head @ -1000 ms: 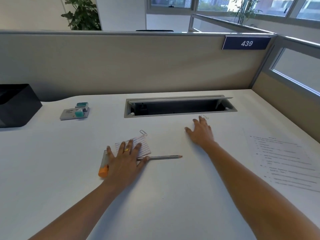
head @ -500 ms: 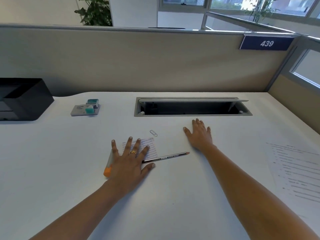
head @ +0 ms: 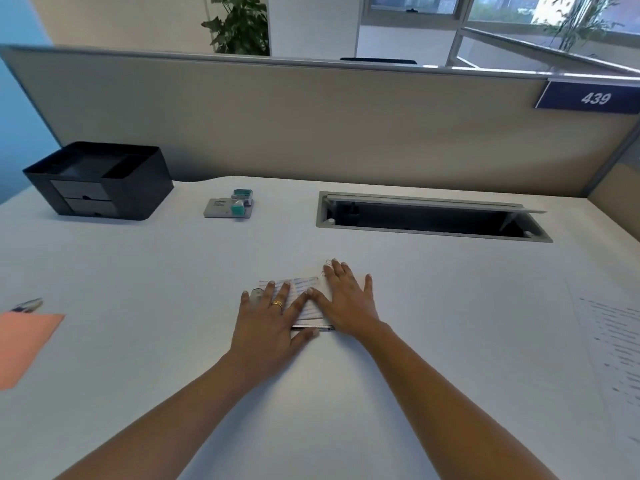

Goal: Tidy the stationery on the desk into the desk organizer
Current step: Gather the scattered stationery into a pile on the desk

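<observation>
1. White "439" on blue sign (head: pixel 594 98), far right of partition.
2. Flat, fingers straight, pressing lined card (head: pixel 301 289) mid-surface (head: pixel 173 265): left grip (head: pixel 268 320), right grip (head: pixel 346 299).
3. Back left, well apart from card: black desk organizer (head: pixel 100 181).
4. Right edge: printed sheet (head: pixel 620 341), text unreadable.

A beige partition (head: pixel 311 133) backs the white desk (head: pixel 311 427) on my monitor, a blue plate reading 439 (head: pixel 594 98) near its right end. A cable hatch (head: pixel 433 202) stands open in the desktop; a leafy plant (head: pixel 239 26) rises behind.

Office cubicle: partition (head: pixel 311 126), numbered plate (head: pixel 588 98), desk (head: pixel 173 289).
</observation>
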`<state>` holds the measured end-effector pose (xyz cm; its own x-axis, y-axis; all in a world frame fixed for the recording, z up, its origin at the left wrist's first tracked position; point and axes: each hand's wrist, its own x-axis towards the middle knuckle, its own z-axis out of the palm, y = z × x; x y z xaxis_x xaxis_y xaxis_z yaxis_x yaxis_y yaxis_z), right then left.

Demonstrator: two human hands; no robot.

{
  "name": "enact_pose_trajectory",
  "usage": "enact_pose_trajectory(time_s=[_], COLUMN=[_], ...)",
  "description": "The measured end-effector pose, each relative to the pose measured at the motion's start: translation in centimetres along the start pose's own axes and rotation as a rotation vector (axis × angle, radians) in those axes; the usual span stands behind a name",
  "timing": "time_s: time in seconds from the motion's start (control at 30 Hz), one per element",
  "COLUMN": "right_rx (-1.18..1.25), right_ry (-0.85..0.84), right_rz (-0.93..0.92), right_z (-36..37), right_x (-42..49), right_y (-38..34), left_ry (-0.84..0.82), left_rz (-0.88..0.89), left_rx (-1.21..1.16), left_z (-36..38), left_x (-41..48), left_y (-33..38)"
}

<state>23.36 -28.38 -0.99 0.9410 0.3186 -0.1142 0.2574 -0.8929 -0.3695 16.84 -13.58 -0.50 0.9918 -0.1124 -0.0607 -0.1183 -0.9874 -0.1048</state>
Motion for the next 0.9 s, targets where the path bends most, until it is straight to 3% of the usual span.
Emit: enact_pose_trajectory(time_s=[0.37,0.57,0.9], right_rx=[0.0,-0.028,-0.055], right_ry=[-0.114,-0.055,-0.084], right_rz=[-0.096,-0.112,-0.403], right_z=[3.7,6.4,10.3], right_x=[-5.0,-7.5,-6.4], right_y=[-9.4,-13.2,-21.6], left_ry=[0.03,0.019,0.016], left_rz=[-0.076,-0.087,-0.127], left_rx=[0.025,0.032,0.059], left_z=[1.8,1.5,2.8], left_x=[-7.2,-11.3,-18.0], left_y=[-8.8,-12.9,-22.8])
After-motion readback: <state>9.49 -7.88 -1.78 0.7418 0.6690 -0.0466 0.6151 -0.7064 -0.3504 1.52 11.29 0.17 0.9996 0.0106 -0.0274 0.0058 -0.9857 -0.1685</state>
